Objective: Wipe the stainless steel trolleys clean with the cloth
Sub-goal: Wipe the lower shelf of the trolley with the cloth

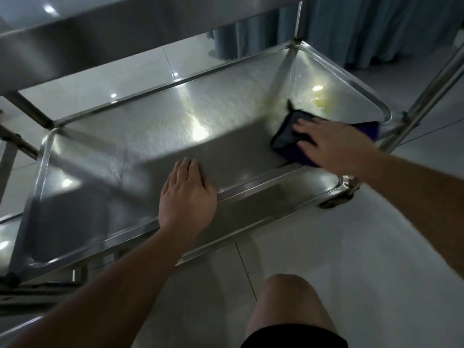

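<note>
A stainless steel trolley fills the view, and I look down onto its lower shelf [140, 136], a shallow tray with a raised rim. A dark purple cloth [288, 136] lies on the shelf near its right end. My right hand [329, 144] presses flat on the cloth with straight fingers. My left hand [187, 194] rests flat on the shelf's near rim, fingers straight, holding nothing. A yellowish smear [320, 102] shows on the steel just beyond the cloth.
The trolley's upper shelf [82, 43] overhangs at the top left. Upright steel posts [298, 18] stand at the corners, and a slanted handle bar [434, 81] runs at the right. A castor [336, 199] sits under the near right corner. My knee [288, 297] is below, over pale floor tiles. A blue curtain [376, 26] hangs behind.
</note>
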Demonstrator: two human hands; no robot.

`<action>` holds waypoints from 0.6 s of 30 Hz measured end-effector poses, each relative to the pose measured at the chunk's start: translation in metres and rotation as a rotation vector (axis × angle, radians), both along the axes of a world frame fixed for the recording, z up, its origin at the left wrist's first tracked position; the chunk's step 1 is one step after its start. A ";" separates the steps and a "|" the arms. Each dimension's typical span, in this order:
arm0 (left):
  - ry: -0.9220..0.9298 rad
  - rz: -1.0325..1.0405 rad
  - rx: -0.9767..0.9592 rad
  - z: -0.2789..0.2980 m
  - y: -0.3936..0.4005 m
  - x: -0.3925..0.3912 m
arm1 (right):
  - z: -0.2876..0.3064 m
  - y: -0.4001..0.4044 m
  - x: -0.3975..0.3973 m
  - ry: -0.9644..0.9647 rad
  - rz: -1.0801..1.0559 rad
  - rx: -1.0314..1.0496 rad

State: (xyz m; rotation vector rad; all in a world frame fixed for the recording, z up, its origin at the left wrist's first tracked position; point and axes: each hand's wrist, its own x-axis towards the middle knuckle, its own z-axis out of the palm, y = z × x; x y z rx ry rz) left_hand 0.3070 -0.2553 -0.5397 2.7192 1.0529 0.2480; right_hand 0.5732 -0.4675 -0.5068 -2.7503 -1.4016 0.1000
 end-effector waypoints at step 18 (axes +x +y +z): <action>0.020 0.013 0.011 -0.004 -0.001 0.000 | 0.003 0.139 -0.066 0.146 -0.118 0.058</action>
